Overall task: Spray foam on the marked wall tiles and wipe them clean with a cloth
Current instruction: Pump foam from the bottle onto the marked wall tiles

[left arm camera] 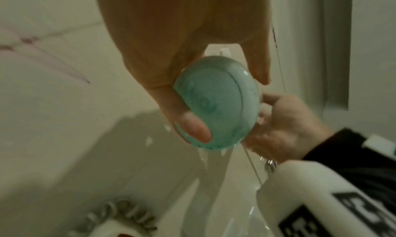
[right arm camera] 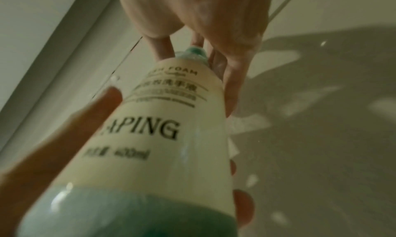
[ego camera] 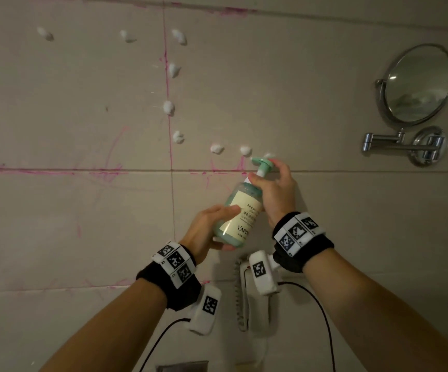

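Note:
A teal foam pump bottle [ego camera: 237, 210] with a cream label is held tilted against the beige wall tiles [ego camera: 69, 103], nozzle [ego camera: 261, 162] up and pointing left. My left hand [ego camera: 209, 229] grips the bottle's base [left arm camera: 216, 103], thumb and fingers curled round it. My right hand [ego camera: 273, 189] wraps the neck, fingers on the pump head [right arm camera: 194, 52]. Several white foam blobs [ego camera: 169, 107] dot the tiles along pink marker lines [ego camera: 167, 84]; the newest blobs [ego camera: 245, 150] lie just left of the nozzle. No cloth is in view.
A round chrome mirror [ego camera: 418, 84] on a swing arm [ego camera: 400, 145] juts from the wall at the right. A white wall-mounted device with a coiled cord [ego camera: 240, 296] hangs below my hands. Pink scribbles [ego camera: 110, 157] cover the left tiles.

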`<state>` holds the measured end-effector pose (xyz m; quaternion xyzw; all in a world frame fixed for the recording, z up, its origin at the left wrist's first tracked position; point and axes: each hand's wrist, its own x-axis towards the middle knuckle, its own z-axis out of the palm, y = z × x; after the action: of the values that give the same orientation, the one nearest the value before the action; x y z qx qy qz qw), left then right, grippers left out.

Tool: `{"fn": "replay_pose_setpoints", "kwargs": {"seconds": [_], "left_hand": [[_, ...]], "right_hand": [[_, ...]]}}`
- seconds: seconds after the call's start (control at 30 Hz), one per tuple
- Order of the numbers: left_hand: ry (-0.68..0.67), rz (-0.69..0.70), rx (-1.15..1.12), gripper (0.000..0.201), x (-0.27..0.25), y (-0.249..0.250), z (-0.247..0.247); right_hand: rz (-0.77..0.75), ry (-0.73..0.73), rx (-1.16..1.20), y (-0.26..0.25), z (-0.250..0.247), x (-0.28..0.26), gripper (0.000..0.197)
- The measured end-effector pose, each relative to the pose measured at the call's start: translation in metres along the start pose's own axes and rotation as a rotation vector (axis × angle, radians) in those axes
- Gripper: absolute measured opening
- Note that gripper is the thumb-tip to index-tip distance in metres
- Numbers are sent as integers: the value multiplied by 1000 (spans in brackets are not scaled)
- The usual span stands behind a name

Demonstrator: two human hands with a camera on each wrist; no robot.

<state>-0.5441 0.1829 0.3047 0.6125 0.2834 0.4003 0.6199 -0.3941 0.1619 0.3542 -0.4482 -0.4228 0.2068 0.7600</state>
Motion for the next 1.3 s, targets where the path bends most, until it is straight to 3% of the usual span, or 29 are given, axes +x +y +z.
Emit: {"fn": "replay_pose_setpoints", "kwargs": {"seconds": [0.4, 0.63, 0.7, 0.83, 1.03, 1.3], "left_hand": [[162, 76, -34, 68, -35, 12, -110], [253, 112, -96, 75, -44, 12, -164], [272, 117, -114, 77, -46, 13, -176], [288, 118, -174, 59, -47, 17, -187], [286, 101, -212, 65, -45, 24, -200], [279, 143, -207, 52, -52, 24, -229]], "right_hand": [[17, -246, -67, 4, 122, -36, 44], [22, -319, -111, 3, 182, -55, 43], [26, -314, -127, 4, 195, -58, 41], [10, -268, -175, 1, 222, -62, 46], [37, -189, -141, -2, 239, -64, 39], [-28, -218, -212, -1, 262, -82, 43]]}}
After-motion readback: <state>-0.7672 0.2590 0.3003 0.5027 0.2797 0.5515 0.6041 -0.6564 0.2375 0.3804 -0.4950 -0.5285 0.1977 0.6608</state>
